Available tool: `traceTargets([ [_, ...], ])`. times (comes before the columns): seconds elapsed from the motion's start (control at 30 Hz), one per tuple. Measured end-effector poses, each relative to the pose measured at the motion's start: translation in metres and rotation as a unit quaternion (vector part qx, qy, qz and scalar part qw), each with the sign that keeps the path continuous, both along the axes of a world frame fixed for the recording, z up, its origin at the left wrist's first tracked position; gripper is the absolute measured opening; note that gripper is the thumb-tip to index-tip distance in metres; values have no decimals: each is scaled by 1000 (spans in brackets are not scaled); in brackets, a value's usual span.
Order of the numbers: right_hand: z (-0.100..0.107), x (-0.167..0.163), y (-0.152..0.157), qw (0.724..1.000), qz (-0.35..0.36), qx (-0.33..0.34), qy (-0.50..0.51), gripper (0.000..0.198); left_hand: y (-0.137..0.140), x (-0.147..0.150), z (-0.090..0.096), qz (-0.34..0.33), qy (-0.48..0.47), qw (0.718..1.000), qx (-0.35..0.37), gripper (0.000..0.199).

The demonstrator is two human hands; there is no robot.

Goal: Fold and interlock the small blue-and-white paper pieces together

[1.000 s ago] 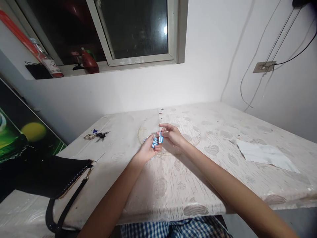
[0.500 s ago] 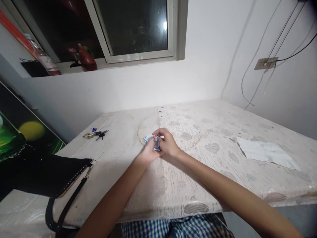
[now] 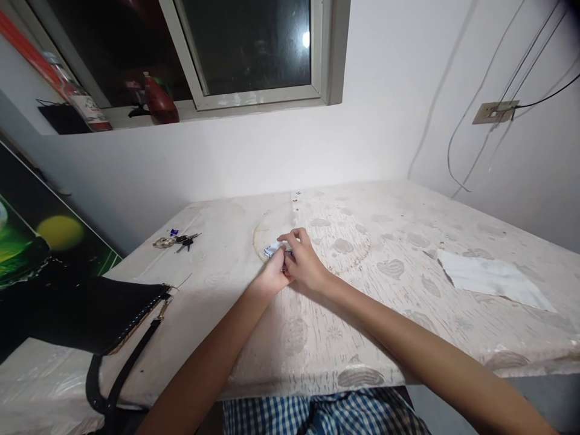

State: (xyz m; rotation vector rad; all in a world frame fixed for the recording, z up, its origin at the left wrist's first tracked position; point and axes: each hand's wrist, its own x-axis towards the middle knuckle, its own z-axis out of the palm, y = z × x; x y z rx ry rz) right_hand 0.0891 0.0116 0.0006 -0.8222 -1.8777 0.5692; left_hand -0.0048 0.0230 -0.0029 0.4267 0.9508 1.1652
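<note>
Left hand: the blue-and-white printed pieces (image 3: 273, 249) are being held by the left hand (image 3: 273, 273), whose fingers are being kept closed around them, largely out of sight, with the thumb being pressed over the top.
Pieces, far side: a white portion with blue print is being left exposed beyond the left thumb, toward the window (image 3: 256, 48) and slightly to the left.
Pieces, between hands: a smaller blue-edged portion is being partly covered where the two hands are meeting.
Right hand: the right hand (image 3: 307, 261) is being brought against the left from the right side; its fingers are being bent and arched over the pieces, the gap to the thumb being narrow. Whether a piece is being gripped there cannot be told.
Table: both hands are being held above the patterned tablecloth (image 3: 335, 338), over the near part of a round stain.
Tablecloth, left: keys (image 3: 183, 241) are being supported well apart from the hands; a black bag (image 3: 104, 311) is being supported nearer the edge.
Tablecloth, right: a white cloth (image 3: 492, 279) is being supported flat, well apart from the right hand.
Sill: a bottle (image 3: 88, 109) is being supported at the left end.
</note>
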Motion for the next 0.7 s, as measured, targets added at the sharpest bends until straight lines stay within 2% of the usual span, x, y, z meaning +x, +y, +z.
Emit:
traceTargets([
  [0.13,3,9,10,997,-52,34,-54,39,6,-19,11,-27,-101,994,38,31],
  [0.27,0,12,13,972,19,1,-236,22,6,-40,27,56,-171,981,72,30],
  [0.33,-2,11,12,951,40,15,-307,15,5,-45,32,88,-188,975,78,30],
  [0.4,-4,9,10,935,38,37,-352,17,5,-47,33,107,-196,971,80,30],
  [0.47,-7,6,10,931,27,45,-361,15,5,-47,33,110,-195,971,80,30],
  [0.57,-12,5,15,949,32,28,-312,10,7,-45,30,98,-179,976,77,30],
  [0.7,-19,6,25,977,57,-68,-194,6,8,-42,25,71,-161,982,65,30],
])
